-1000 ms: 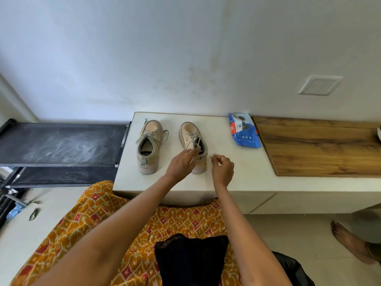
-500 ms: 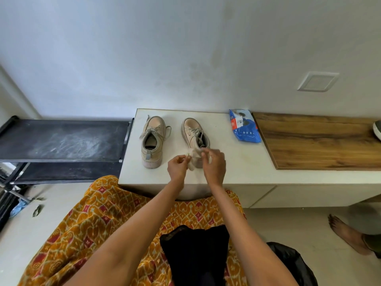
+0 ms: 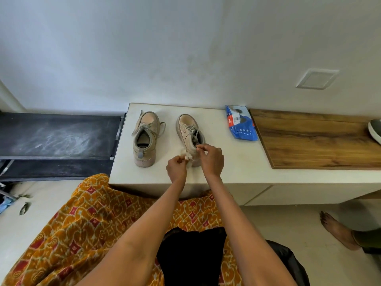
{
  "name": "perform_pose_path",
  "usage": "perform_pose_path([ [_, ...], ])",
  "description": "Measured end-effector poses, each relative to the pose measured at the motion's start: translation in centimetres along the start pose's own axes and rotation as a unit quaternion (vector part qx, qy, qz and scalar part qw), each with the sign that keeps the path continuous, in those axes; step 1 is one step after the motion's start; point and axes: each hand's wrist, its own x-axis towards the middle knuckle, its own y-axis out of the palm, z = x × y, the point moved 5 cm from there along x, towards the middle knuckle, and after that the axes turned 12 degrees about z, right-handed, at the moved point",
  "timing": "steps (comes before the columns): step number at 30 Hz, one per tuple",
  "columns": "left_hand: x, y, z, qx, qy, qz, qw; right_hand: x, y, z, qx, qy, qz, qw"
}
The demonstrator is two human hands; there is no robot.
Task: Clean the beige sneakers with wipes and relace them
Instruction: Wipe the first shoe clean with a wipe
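Both arms reach forward; left hand (image 3: 176, 167) and right hand (image 3: 211, 158) each grip a white wipe (image 3: 188, 155) pinched beside right sneaker (image 3: 190, 134) heel on table (image 3: 237, 162).

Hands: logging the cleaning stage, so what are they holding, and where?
Both hands, left and right, pinch a crumpled white wipe at its opposite edges.

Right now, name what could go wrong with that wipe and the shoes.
1. The wipe, pinched between left hand and right hand, may tear if pulled apart.
2. The right sneaker leans on its side and could tip.
3. The left sneaker's loose laces may snag.
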Motion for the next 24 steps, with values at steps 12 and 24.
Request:
perform_pose_path([
  [12,-0.6,0.7,-1.3,0.023,0.062,0.013,0.998,0.2,0.2,-0.5,-0.008,0.007,0.012,1.000],
  [24,-0.3,0.2,-1.8,0.071,0.007,0.035,0.997,0.0,0.1,-0.1,-0.024,0.010,0.011,1.000],
])
